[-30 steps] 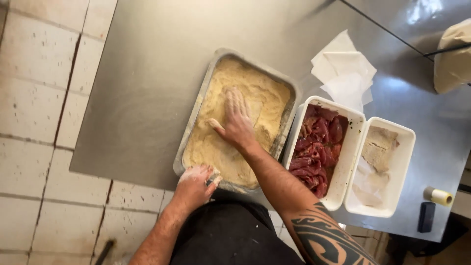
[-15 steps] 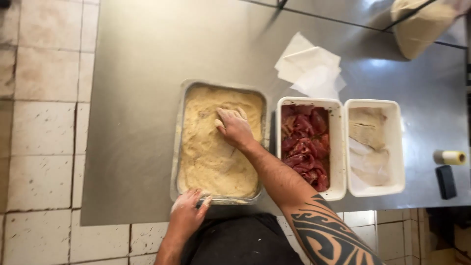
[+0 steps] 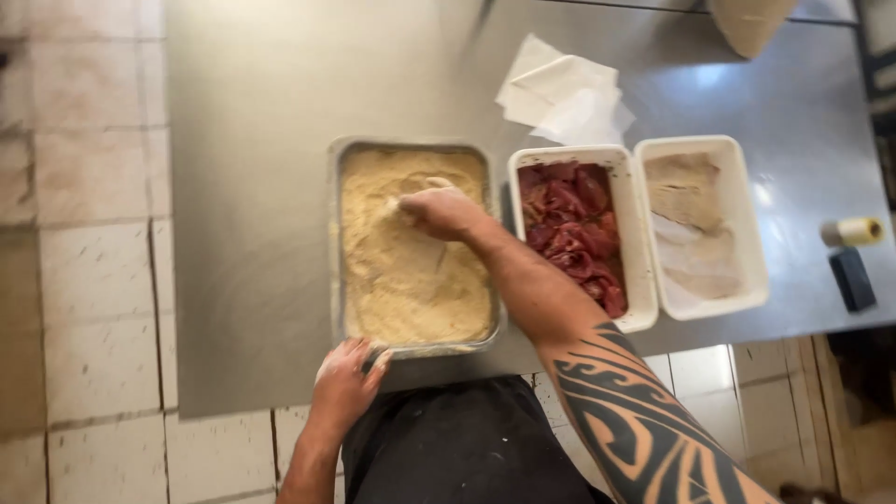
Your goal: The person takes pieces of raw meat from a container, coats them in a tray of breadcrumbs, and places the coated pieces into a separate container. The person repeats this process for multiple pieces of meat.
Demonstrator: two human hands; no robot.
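A metal tray (image 3: 333,243) full of pale breadcrumbs (image 3: 401,271) sits on a steel table (image 3: 252,187). My right hand (image 3: 439,211) is down in the crumbs near the tray's far end, fingers curled around a crumb-coated piece. My left hand (image 3: 345,376) rests on the tray's near left corner at the table edge. To the right stand a white tub of raw red meat (image 3: 571,224) and a second white tub holding pale coated slices (image 3: 695,229).
Sheets of white paper (image 3: 565,93) lie behind the tubs. A small yellow-ended roll (image 3: 851,231) and a dark block (image 3: 851,278) sit at the table's right side. Tiled floor (image 3: 84,233) lies to the left.
My right hand went from pressing flat on the crumbs to curling around a piece nearer the tray's far end. My left hand stayed on the near corner. The view shifted.
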